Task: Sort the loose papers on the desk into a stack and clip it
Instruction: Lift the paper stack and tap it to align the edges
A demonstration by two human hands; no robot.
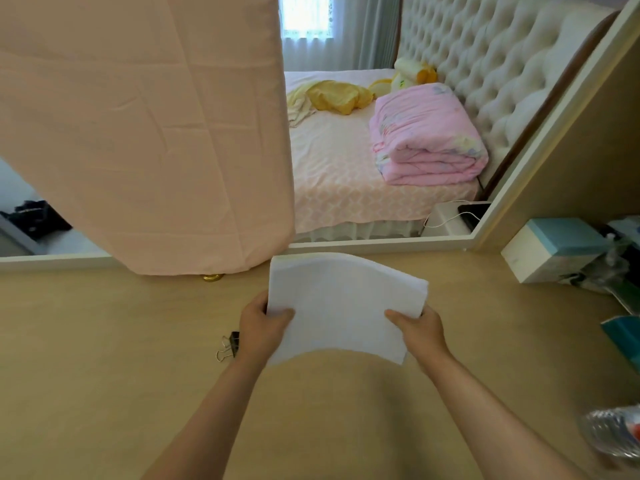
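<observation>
Head: paper stack (341,306) near binder clip (231,344)

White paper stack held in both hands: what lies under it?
Only light wooden desk shows below the white paper stack; the surface directly beneath is covered. The black binder clip lies beside the left hand, not under.

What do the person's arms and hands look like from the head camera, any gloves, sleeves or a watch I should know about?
Both the left hand and the right hand are bare: no gloves. The forearms are bare too, down to the picture's bottom edge, so no sleeve is in view. No watch, band or ring shows on the visible parts.
</observation>
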